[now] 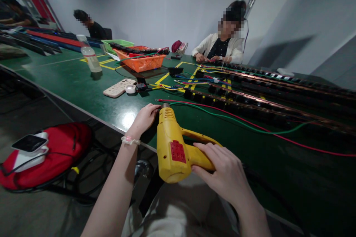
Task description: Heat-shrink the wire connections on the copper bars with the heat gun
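My right hand is wrapped round the handle of a yellow heat gun. The gun points away from me, its metal nozzle close to the fingertips of my left hand. Those left fingers are pinched together at the table's front edge; the nozzle partly covers what they grip. A green wire leads to the spot behind the nozzle, near the left fingertips. Just beyond lies a red wire with a ring terminal on its end.
Long copper bars with black holders fill the table's right side. Farther back are an orange basket, a bottle, a beige phone and wires with a black connector. A person sits opposite. A red stool stands at left.
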`<control>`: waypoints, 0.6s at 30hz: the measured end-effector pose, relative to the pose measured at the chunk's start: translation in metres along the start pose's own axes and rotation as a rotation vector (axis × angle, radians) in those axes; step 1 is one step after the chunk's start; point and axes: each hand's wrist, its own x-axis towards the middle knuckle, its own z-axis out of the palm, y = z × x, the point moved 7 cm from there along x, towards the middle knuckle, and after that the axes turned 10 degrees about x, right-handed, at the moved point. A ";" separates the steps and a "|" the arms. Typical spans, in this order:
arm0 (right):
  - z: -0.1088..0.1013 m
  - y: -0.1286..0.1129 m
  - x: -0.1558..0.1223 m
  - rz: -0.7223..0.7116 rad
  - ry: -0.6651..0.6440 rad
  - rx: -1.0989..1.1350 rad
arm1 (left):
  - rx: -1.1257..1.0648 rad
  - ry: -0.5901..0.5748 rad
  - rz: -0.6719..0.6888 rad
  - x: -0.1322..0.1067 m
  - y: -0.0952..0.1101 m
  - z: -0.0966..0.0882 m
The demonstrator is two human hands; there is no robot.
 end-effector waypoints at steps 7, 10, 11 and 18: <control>-0.010 0.014 -0.005 0.108 0.052 -0.069 | -0.049 0.010 -0.006 -0.002 0.004 -0.003; -0.013 0.020 -0.008 0.136 0.081 -0.104 | -0.068 0.005 -0.026 -0.002 0.004 -0.004; -0.014 0.022 -0.009 0.144 0.088 -0.110 | -0.074 0.004 -0.028 -0.002 0.004 -0.005; -0.020 0.039 -0.018 0.229 0.102 -0.150 | -0.093 -0.018 -0.042 -0.002 0.001 -0.003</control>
